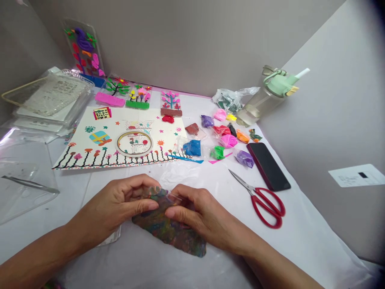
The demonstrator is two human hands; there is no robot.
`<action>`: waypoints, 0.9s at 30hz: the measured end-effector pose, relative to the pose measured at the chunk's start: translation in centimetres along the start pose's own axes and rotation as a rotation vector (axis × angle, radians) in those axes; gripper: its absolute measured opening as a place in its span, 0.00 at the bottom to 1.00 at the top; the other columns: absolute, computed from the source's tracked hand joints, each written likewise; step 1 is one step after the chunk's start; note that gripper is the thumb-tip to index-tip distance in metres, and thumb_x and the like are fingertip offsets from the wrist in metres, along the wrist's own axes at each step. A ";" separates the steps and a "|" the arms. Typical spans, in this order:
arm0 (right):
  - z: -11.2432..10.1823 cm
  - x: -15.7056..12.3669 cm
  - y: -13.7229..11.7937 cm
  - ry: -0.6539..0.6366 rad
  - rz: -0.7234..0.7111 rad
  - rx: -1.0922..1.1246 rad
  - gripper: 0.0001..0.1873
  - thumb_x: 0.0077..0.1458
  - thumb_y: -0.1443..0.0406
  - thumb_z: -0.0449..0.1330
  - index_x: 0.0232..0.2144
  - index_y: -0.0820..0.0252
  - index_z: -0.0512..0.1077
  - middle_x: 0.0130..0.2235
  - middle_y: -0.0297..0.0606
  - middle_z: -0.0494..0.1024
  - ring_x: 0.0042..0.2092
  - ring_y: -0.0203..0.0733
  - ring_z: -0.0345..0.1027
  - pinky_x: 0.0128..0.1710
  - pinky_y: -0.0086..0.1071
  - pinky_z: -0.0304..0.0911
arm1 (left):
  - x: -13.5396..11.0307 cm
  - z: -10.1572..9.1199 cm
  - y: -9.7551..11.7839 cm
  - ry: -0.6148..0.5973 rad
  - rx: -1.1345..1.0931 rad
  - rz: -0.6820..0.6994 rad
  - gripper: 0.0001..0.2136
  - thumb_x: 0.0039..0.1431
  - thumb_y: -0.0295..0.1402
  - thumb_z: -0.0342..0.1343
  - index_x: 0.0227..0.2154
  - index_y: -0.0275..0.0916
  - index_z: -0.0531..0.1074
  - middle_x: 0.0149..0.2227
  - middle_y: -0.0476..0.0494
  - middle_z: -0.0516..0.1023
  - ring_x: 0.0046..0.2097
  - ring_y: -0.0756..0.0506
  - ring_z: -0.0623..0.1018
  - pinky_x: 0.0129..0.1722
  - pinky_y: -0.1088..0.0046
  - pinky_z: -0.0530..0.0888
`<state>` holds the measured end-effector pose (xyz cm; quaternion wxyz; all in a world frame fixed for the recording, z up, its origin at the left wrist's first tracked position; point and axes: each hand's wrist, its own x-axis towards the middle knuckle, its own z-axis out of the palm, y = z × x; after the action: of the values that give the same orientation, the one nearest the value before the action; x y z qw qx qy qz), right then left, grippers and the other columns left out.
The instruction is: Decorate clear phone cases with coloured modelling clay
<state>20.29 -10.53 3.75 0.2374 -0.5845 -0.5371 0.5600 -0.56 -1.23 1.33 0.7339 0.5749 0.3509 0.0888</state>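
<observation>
Between my two hands, close to the front of the table, is a flat, dark, marbled piece of modelling clay with green, orange and blue streaks. It looks like a sheet with a clear edge at its top, and it slants down to the right. My left hand pinches its upper left part, thumb in front. My right hand grips the upper right part, its thumb lying across the front. The fingertips behind the piece are partly hidden. Small coloured lumps show along the top edge between the hands.
Red-handled scissors and a phone lie at right, a bottle behind them. Bagged clay, such as a blue lump, sits ahead. A decorated paper sheet bears a tape roll. Tweezers lie on clear plastic at left.
</observation>
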 end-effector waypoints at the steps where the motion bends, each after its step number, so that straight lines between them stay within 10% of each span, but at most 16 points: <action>1: -0.1 0.0 -0.1 0.007 0.006 0.003 0.09 0.61 0.60 0.63 0.33 0.57 0.69 0.27 0.26 0.68 0.29 0.32 0.59 0.27 0.26 0.53 | -0.1 0.0 -0.1 0.006 -0.027 -0.004 0.09 0.57 0.39 0.65 0.40 0.47 0.77 0.35 0.52 0.80 0.39 0.47 0.77 0.36 0.77 0.73; 17: -0.7 -0.2 0.0 0.001 -0.001 -0.078 0.07 0.63 0.61 0.61 0.33 0.58 0.74 0.28 0.30 0.73 0.30 0.34 0.65 0.29 0.27 0.57 | -0.3 -0.4 0.5 0.065 0.236 0.041 0.13 0.58 0.43 0.63 0.24 0.42 0.75 0.25 0.53 0.73 0.30 0.49 0.71 0.30 0.78 0.67; 24: -2.1 0.8 1.3 0.639 -0.261 0.243 0.19 0.65 0.52 0.57 0.52 0.54 0.69 0.51 0.42 0.76 0.52 0.44 0.70 0.50 0.36 0.67 | -0.7 -2.0 0.2 0.494 -0.060 0.174 0.10 0.63 0.40 0.62 0.27 0.44 0.73 0.27 0.60 0.74 0.34 0.52 0.70 0.34 0.81 0.69; 27: -2.2 1.5 2.1 0.564 -0.219 0.569 0.24 0.64 0.47 0.55 0.52 0.54 0.70 0.54 0.46 0.74 0.55 0.48 0.70 0.52 0.41 0.68 | -0.5 -2.0 0.2 0.497 -0.305 0.136 0.06 0.66 0.42 0.59 0.34 0.49 0.75 0.35 0.62 0.79 0.39 0.51 0.75 0.39 0.82 0.73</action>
<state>22.74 -9.08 1.91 0.5856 -0.5654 -0.3337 0.4754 -2.14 0.16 1.57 0.6956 0.4408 0.4633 0.3274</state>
